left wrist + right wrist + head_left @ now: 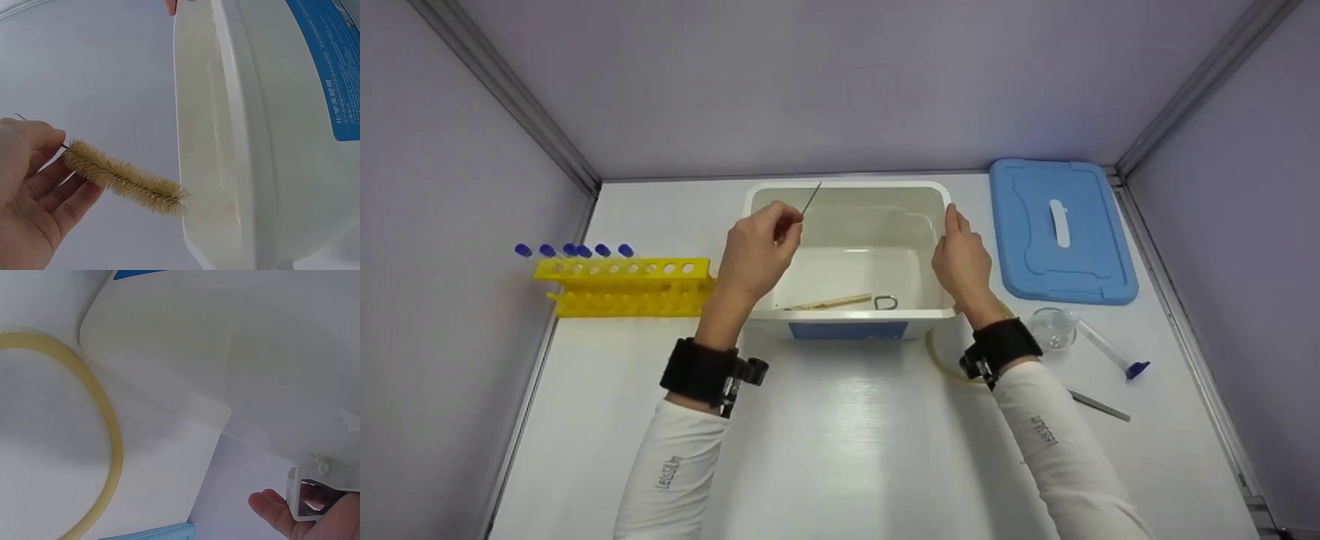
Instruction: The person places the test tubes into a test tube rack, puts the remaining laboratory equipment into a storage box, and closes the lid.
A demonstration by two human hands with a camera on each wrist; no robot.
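My left hand point(761, 247) is over the left part of a white plastic box point(847, 186). Thumb and fingers pinch the thin wire handle of a test tube brush point(124, 175), whose tan bristles point toward the box in the left wrist view. From the head view only the wire shows; the bristles are hidden by the hand. At the box's right side, my right hand point(964, 262) holds the rim by a white side handle point(295, 495). Inside the box lie a wooden test tube holder point(829, 302) and a small bent metal loop point(885, 302).
Left of the box stands a yellow rack point(622, 270) with several blue-capped tubes. On the right lie a blue lid point(1035, 247), a glass beaker point(1054, 330), a blue-based measuring cylinder point(1102, 346) and metal tweezers point(1101, 406). Yellow tubing point(115, 444) curves beside the box.
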